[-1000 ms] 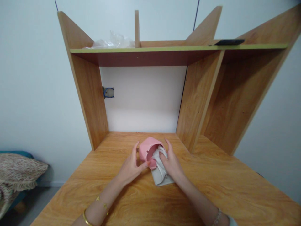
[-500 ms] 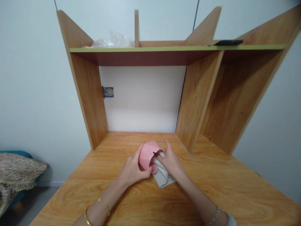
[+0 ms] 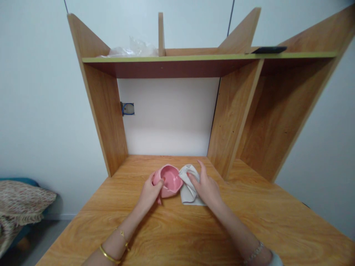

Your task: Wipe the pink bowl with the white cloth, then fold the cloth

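A pink bowl [image 3: 172, 177] with an angular rim is tilted so that its glossy inside faces me. My left hand [image 3: 149, 192] grips it at the left side, thumb over the rim and the other fingers behind. A pale grey cloth [image 3: 188, 194] hangs crumpled just right of the bowl, touching or very near its right edge. My right hand [image 3: 205, 186] pinches the cloth between thumb and fingers, with the index finger stretched upward. The fingers behind the cloth are hidden.
The wooden desk [image 3: 177, 236] lies beneath both hands. A wooden shelf unit [image 3: 172, 65] stands at the back, bearing a clear plastic bag [image 3: 133, 48] and a dark flat object [image 3: 269, 50]. An open socket box [image 3: 128, 108] shows in the wall. A patterned blanket [image 3: 22, 201] lies at far left.
The bowl has turned from showing its outside to showing its inside and has moved slightly left. My right hand has drawn the cloth out of the bowl, to the right.
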Tool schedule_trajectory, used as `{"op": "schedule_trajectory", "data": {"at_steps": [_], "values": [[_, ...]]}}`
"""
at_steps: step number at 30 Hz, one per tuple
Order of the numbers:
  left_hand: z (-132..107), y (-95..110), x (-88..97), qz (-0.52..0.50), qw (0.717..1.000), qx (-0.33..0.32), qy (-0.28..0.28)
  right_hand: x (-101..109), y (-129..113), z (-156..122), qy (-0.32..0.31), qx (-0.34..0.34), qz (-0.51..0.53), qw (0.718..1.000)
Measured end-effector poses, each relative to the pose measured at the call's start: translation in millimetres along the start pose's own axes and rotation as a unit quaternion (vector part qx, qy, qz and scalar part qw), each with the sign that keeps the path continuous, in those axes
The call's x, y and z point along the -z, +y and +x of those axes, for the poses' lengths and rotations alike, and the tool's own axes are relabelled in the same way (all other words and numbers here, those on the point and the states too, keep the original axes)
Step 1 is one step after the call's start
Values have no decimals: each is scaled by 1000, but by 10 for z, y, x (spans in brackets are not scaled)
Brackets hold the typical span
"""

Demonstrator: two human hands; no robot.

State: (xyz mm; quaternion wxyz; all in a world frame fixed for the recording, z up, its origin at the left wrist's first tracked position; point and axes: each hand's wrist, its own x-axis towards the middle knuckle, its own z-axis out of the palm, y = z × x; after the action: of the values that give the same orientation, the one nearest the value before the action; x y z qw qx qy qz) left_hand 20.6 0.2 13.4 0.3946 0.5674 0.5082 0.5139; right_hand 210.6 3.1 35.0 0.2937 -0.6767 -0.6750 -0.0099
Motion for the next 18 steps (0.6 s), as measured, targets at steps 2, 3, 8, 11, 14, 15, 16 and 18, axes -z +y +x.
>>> {"op": "schedule_trajectory", "data": {"at_steps": [2,3,8,11,14,15,16,18], "values": [[26,9,28,-45,999,8,7,-2,91,44,-10,-16,-46,999],[32,19,38,-65,998,9,11,-8,148,68,-16,-26,-59,998],[25,52,32,-135,991,-8,25,-85,444,187,-67,-56,-9,996],[24,48,16,-160,987,-17,24,-147,500,226,-93,-37,26,995],[34,47,23,-169,985,-10,31,-216,415,195,-114,-23,68,991],[37,49,31,-166,985,-5,34,-241,363,165,-125,-19,86,988],[38,52,40,-163,986,-2,35,-266,303,127,-138,-14,105,985],[40,59,58,-158,987,2,36,-312,177,40,-168,0,145,975]]}}
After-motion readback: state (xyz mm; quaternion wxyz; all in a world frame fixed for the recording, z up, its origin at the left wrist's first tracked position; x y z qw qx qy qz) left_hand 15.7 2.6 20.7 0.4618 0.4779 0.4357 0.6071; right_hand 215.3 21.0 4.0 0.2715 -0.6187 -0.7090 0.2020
